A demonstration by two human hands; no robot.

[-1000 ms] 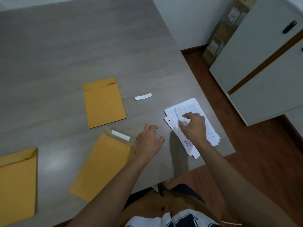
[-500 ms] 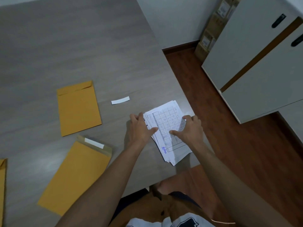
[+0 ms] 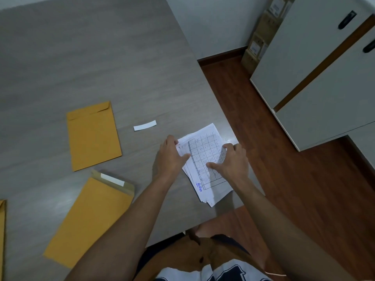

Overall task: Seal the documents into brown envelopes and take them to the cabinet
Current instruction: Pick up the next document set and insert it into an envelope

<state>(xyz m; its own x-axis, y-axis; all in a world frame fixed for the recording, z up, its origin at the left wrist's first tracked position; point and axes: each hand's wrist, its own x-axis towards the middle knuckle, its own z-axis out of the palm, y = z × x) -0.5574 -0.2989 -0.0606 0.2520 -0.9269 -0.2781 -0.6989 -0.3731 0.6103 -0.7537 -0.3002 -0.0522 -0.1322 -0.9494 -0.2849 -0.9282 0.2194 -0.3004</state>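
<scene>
A stack of white documents [image 3: 205, 159] with a printed grid lies near the table's right corner. My left hand [image 3: 171, 157] grips its left edge, and my right hand [image 3: 233, 161] holds its right edge with the thumb on top. A brown envelope [image 3: 89, 220] with its flap open and a white adhesive strip showing lies at the lower left. A second brown envelope [image 3: 93, 136], flap folded shut, lies beyond it. Only the edge of a third envelope [image 3: 2, 236] shows at the far left.
A peeled white paper strip [image 3: 145, 125] lies on the grey table [image 3: 101, 57]. A white cabinet [image 3: 324, 78] with black handles stands to the right across a wooden floor. Cardboard boxes [image 3: 261, 37] are stacked against the wall beside it.
My left hand left the open envelope and moved right to the documents' left edge. Both hands now hold the stack, which has turned a little. The view shifted right.
</scene>
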